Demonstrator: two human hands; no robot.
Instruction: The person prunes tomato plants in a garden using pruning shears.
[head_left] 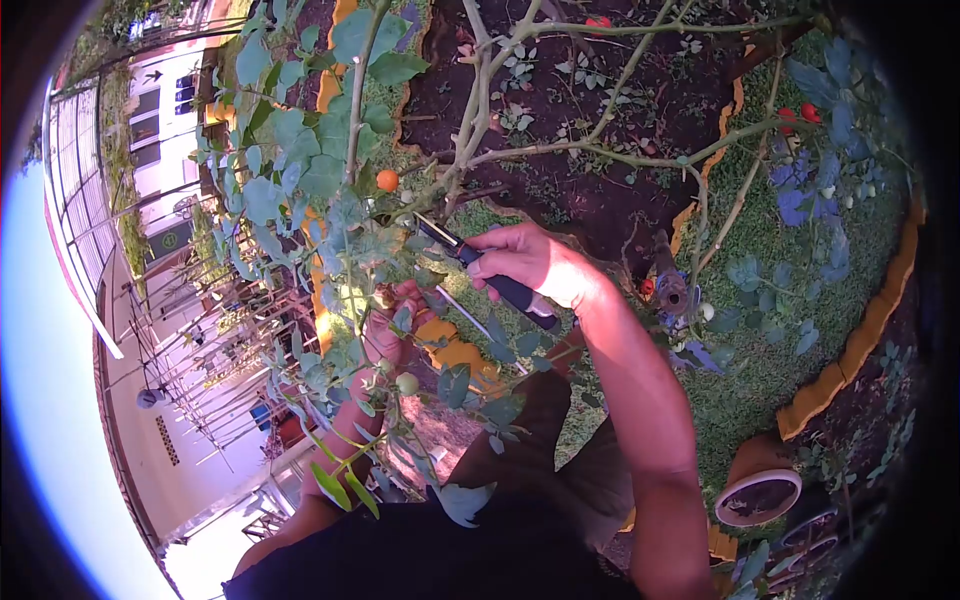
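My right hand (520,262) is wrapped round a slim black-handled cutting tool (515,297). Its narrow tip points up and left, close to the stems of a tomato plant (470,140). Lower and to the left, leaves partly cover my left hand (390,318). Its fingers are curled in among the stems, and what they grip is hidden. An orange tomato (387,180) hangs just above the tool's tip. Below my left hand hangs a green tomato (407,383).
Red tomatoes (810,112) hang at the right. Yellow wavy edging (850,370) borders grass and dark soil (560,120). A cut wooden post (672,295) stands beside my right forearm. A round pot (758,497) sits at lower right. Thin sticks (205,380) and a white building (165,200) are at left.
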